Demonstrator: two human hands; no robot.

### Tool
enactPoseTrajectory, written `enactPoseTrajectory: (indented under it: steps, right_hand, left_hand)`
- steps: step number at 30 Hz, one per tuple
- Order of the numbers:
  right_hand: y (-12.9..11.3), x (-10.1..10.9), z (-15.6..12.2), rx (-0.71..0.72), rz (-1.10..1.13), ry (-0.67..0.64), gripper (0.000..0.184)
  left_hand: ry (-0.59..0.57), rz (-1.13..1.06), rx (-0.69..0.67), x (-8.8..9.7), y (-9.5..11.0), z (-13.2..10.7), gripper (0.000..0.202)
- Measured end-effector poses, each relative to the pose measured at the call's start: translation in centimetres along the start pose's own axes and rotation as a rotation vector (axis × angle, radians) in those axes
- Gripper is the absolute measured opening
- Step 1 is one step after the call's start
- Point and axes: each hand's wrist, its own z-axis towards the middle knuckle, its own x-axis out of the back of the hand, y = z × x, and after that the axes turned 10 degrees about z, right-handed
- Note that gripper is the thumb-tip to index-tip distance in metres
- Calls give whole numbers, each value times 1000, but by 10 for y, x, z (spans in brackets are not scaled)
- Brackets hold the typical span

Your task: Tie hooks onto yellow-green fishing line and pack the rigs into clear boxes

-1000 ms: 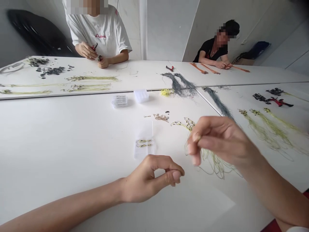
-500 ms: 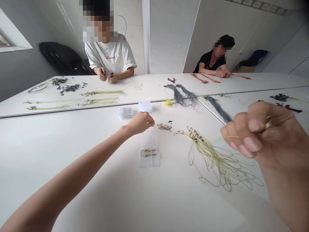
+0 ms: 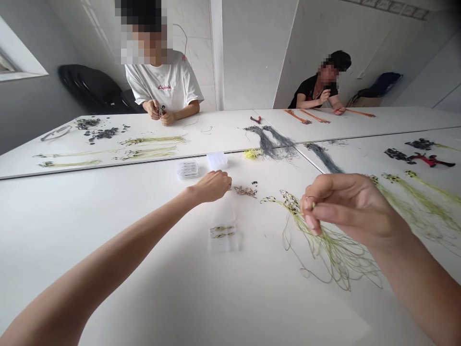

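My right hand (image 3: pixel 345 206) pinches a strand at the top of a bundle of yellow-green lines (image 3: pixel 333 252), whose upper end carries small black hooks or beads. The lines trail loosely across the white table (image 3: pixel 108 283). My left hand (image 3: pixel 212 186) rests with curled fingers near a small tan tangle of line (image 3: pixel 245 191). Its fingertips are hidden, so I cannot tell whether it holds anything. A flat clear plastic sleeve (image 3: pixel 223 235) with short rigs inside lies just below that hand.
A translucent white box (image 3: pixel 217 161) and a clear box of small items (image 3: pixel 188 169) stand near the table's far edge. Grey line bundles (image 3: pixel 270 142) lie beyond. Two co-workers sit across the tables: one in a white T-shirt (image 3: pixel 162 84) handles a small tool, another has orange lines.
My right hand has moved left from the right side to the top of the yellow-green bundle. My left hand has shifted only slightly. The view has barely changed.
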Motion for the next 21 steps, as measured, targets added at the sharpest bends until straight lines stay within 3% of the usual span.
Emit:
enactPoseTrajectory:
  steps: [3, 6, 12, 16, 21]
  right_hand:
    - [7, -3, 6, -105, -13, -43, 5]
    - [18, -13, 12, -250, -66, -170, 4]
    - [66, -37, 20, -429, -123, -403, 8]
    - [90, -43, 18, -392, -137, -349, 5]
    - [101, -47, 13, -398, -52, -325, 5]
  left_hand:
    - [9, -16, -2, -3, -5, -5, 32]
    - [-4, -22, -17, -3, -7, -5, 28]
    - [-18, 28, -34, -4, 1, 3, 27]
    - [11, 12, -38, -7, 5, 4, 23]
    - [94, -125, 23, 2, -2, -7, 28]
